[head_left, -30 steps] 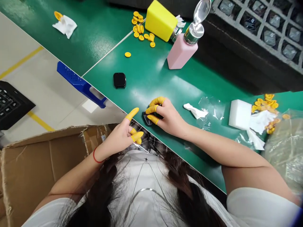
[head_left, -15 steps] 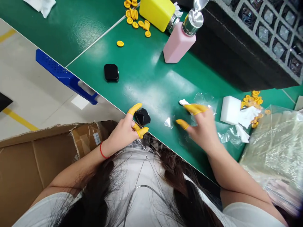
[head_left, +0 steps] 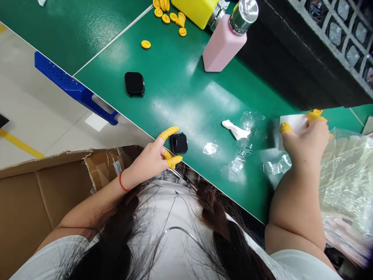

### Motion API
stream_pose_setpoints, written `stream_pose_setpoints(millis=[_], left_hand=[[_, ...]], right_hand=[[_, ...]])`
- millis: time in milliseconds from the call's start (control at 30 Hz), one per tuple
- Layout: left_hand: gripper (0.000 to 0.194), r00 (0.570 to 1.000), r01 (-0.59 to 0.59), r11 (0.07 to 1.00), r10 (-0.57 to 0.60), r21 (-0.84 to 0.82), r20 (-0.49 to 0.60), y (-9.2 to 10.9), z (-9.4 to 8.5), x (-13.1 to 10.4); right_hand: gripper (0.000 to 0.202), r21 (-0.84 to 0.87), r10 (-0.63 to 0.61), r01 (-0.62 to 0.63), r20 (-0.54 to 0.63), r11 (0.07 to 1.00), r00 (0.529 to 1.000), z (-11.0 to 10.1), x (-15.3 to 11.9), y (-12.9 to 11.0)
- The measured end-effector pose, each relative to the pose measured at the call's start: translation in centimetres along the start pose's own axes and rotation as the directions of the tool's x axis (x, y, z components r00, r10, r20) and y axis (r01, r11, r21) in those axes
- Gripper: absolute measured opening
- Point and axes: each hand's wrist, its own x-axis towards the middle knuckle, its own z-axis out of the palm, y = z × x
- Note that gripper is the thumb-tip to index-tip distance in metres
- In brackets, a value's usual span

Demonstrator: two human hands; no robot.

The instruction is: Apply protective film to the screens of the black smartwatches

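Note:
My left hand, with yellow finger cots, is at the table's front edge. Its index finger and thumb are apart around a black square watch case lying screen up on the table. A slim metal tool, like tweezers, sticks out from under its curled fingers; the grip is partly hidden. At the right, my right hand reaches over a white foam block, thumb at its left side and fingers at its right, closed around it. A second black watch case lies farther left.
Clear film scraps and a crumpled white wipe lie mid-table. Behind stand a pink pump bottle, a yellow bottle and a black foam tray. Several yellow finger cots and a plastic bag are nearby.
My right hand has moved right, from above the white wipe and film scraps to the white foam block. My left hand stays beside the near watch case. The view has shifted slightly.

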Motion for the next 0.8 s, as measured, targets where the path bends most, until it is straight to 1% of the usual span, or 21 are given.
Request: stream_pose_setpoints(millis=[33,67,100,133,167,233,267,300,333,433,533,567,600,667,700,733,800], left_hand=[[0.085,1.0,0.011,1.0,-0.011,-0.011,-0.004,0.0,0.1,0.0],[0.082,1.0,0.015,1.0,-0.015,-0.018,-0.004,0.0,0.2,0.0],[0.079,1.0,0.013,1.0,-0.012,-0.018,0.001,0.0,0.2,0.0],[0.076,1.0,0.006,1.0,-0.006,-0.013,0.011,0.1,0.2,0.0],[0.075,1.0,-0.003,1.0,0.003,-0.006,0.025,0.1,0.1,0.0],[0.075,0.998,-0.016,1.0,0.015,0.027,0.054,0.1,-0.1,0.2],[0.075,0.998,-0.02,0.999,0.017,0.049,0.067,0.1,-0.2,0.3],[0.076,0.997,-0.021,0.997,0.015,0.072,0.077,0.2,-0.3,0.3],[0.076,0.997,-0.02,0.995,0.012,0.095,0.082,0.2,-0.4,0.4],[0.078,0.995,-0.008,0.992,-0.005,0.126,0.101,0.3,-0.6,0.5],[0.079,0.995,-0.014,0.989,0.0,0.144,0.096,0.3,-0.7,0.5],[0.078,0.996,-0.013,0.989,-0.001,0.149,0.095,0.3,-0.7,0.5],[0.078,0.995,-0.009,0.988,-0.006,0.152,0.095,0.3,-0.7,0.5],[0.077,0.993,0.014,0.99,-0.03,0.143,0.112,0.3,-0.8,0.5],[0.077,0.993,0.023,0.99,-0.039,0.142,0.115,0.3,-0.8,0.6],[0.078,0.993,0.025,0.988,-0.041,0.149,0.11,0.4,-0.8,0.6],[0.08,0.995,0.019,0.988,-0.034,0.153,0.097,0.4,-0.8,0.6]], right_hand=[[0.062,0.042,-0.111,0.112,-0.038,0.993,0.993,-0.9,-0.9,-1.8],[0.063,0.116,-0.284,0.293,-0.09,0.949,0.955,-1.8,-2.0,-4.0],[0.063,0.198,-0.521,0.534,-0.119,0.822,0.845,-2.4,-3.1,-6.3],[0.068,0.296,-0.738,0.749,-0.172,0.593,0.652,-2.8,-4.2,-8.7],[0.067,0.383,-0.863,0.827,-0.127,0.411,0.488,-2.9,-5.2,-11.0],[0.053,0.43,-0.965,0.888,-0.12,0.161,0.233,-2.2,-6.7,-14.9],[0.046,0.435,-0.986,0.897,-0.099,0.076,0.132,-1.6,-7.2,-16.2],[0.041,0.424,-0.992,0.905,-0.103,0.027,0.077,-1.0,-7.4,-17.1],[0.039,0.413,-0.993,0.911,-0.107,0.004,0.052,-0.4,-7.4,-17.7],[0.036,0.417,-0.993,0.909,-0.101,0.02,0.068,0.3,-7.1,-18.1],[0.031,0.446,-0.998,0.895,-0.064,-0.025,0.005,0.1,-6.9,-18.0],[0.03,0.447,-0.997,0.894,-0.071,-0.031,0.001,0.0,-7.0,-18.0],[0.031,0.45,-0.997,0.893,-0.078,-0.022,0.015,-0.1,-7.0,-18.0],[0.032,0.477,-0.997,0.879,-0.055,0.019,0.051,-0.3,-6.9,-17.9],[0.031,0.493,-0.998,0.87,-0.037,0.031,0.056,-0.3,-6.9,-17.9],[0.029,0.501,-0.998,0.865,-0.025,0.03,0.05,-0.3,-6.9,-17.8],[0.026,0.496,-0.999,0.868,-0.037,0.016,0.04,-0.4,-6.9,-17.7]])
